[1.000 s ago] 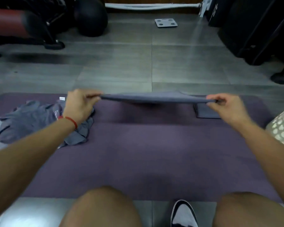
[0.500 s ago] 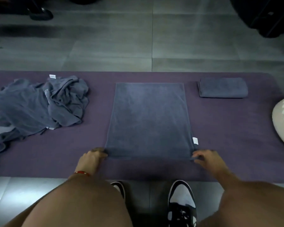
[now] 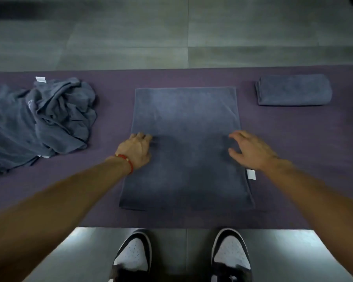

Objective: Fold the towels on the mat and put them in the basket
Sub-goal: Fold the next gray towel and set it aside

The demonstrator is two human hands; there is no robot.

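Observation:
A grey-blue towel lies spread flat in the middle of the purple mat. My left hand rests on the towel's left edge with its fingers lying on the cloth. My right hand hovers over the towel's right side, fingers spread and relaxed, holding nothing. A folded towel sits at the mat's far right. A crumpled heap of towels lies on the mat's left. The basket is only a sliver at the right edge.
Grey floor tiles stretch beyond the mat. My two black-and-white shoes stand on the tiles just in front of the mat's near edge. A white label sticks out from the towel's right edge.
The towel was held up stretched between both hands, then laid flat on the mat. Both hands have left its near corners and moved forward to its middle.

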